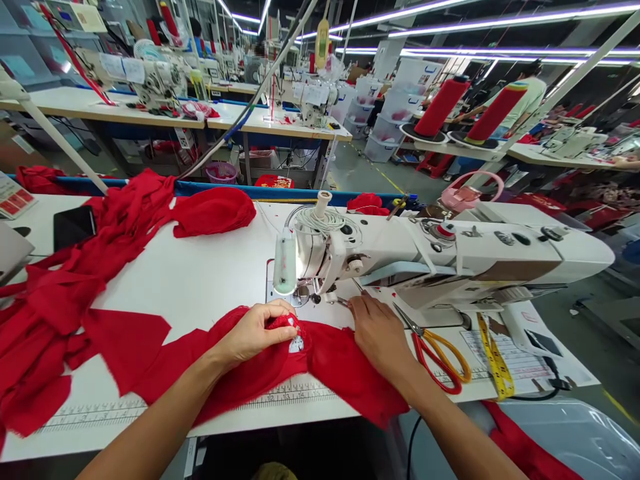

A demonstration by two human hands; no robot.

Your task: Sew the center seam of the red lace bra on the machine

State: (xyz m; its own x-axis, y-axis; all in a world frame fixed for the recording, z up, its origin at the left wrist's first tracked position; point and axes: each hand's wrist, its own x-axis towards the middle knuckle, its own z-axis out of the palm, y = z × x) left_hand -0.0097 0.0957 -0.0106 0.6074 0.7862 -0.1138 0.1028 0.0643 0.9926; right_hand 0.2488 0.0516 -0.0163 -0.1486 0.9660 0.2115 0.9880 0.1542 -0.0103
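Observation:
My left hand [263,333] pinches a piece of red fabric [240,360] just in front of the sewing machine's needle area. Beside my thumb, a lacy patch [296,337] with a white and grey surface shows on the fabric. My right hand [377,330] lies palm down at the right, its fingers bent at the machine's base. Slim metal pieces [344,302] show at its fingertips; whether they belong to a hand tool or the machine, I cannot tell. The white sewing machine [390,247] stands over the work. Large scissors [435,357] with red and orange handles lie right of my right hand.
A heap of red fabric [65,293] covers the table's left side, near a black phone [74,228]. A printed ruler [280,395] runs along the front edge. At right are a yellow tape measure [495,357] and red thread cones [443,107]. A person [530,93] stands behind.

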